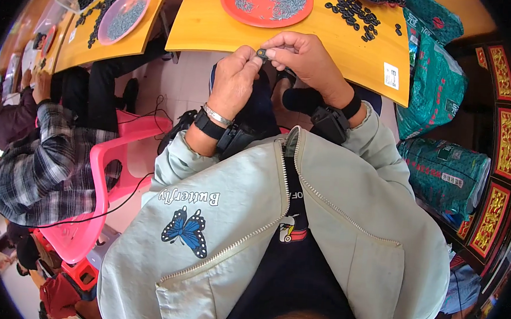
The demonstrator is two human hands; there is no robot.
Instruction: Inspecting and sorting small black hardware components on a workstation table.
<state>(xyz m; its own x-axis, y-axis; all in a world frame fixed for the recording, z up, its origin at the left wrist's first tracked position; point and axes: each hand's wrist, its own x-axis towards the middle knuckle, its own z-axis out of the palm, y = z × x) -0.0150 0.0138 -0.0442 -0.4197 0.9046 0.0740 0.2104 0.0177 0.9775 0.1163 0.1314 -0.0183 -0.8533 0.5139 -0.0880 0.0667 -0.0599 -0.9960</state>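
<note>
Both hands, left (233,78) and right (305,61), pinch one small dark part (261,54) at the desk's (311,39) near edge; red plate (267,1) well filled, loose black pieces (355,15) remaining.

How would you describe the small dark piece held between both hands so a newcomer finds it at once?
Start at the yellow table with the red plate. Just below its near edge, the left hand and right hand meet fingertip to fingertip. The small dark piece is pinched there, unlike the loose black pieces lying on the tabletop.
</note>
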